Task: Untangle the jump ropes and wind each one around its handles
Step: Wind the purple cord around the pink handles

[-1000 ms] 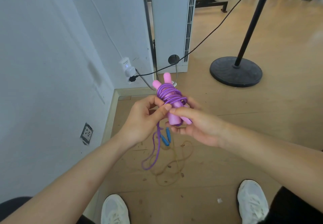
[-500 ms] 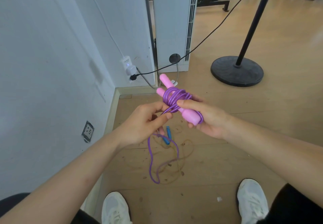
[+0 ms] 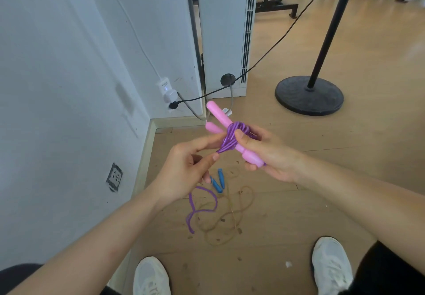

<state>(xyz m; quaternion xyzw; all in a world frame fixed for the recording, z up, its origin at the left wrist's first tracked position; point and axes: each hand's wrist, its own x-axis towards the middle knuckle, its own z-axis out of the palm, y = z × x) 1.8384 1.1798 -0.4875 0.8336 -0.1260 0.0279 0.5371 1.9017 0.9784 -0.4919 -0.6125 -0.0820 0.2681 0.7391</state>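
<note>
The pink handles [image 3: 219, 118] have swung leftward, the hanging purple rope [image 3: 231, 137] shorter; right hand [image 3: 271, 156] grips them, left hand [image 3: 184, 172] pinches the rope near the coils. Keep it taut, laying turns side-by-side

The pink handles [image 3: 218, 114] look like smooth matt plastic; the purple rope [image 3: 231, 137] is glossy plastic. The floor [image 3: 333, 179] is smooth wood, the wall [image 3: 57, 87] matt.

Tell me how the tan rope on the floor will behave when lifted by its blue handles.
Probably floppy: the tan rope lies in loose, irregular loops, so it should dangle. Likely light, being thin. It may snag, since the purple rope's tail seems to hang over its loops. The blue handles look rigid.
</note>
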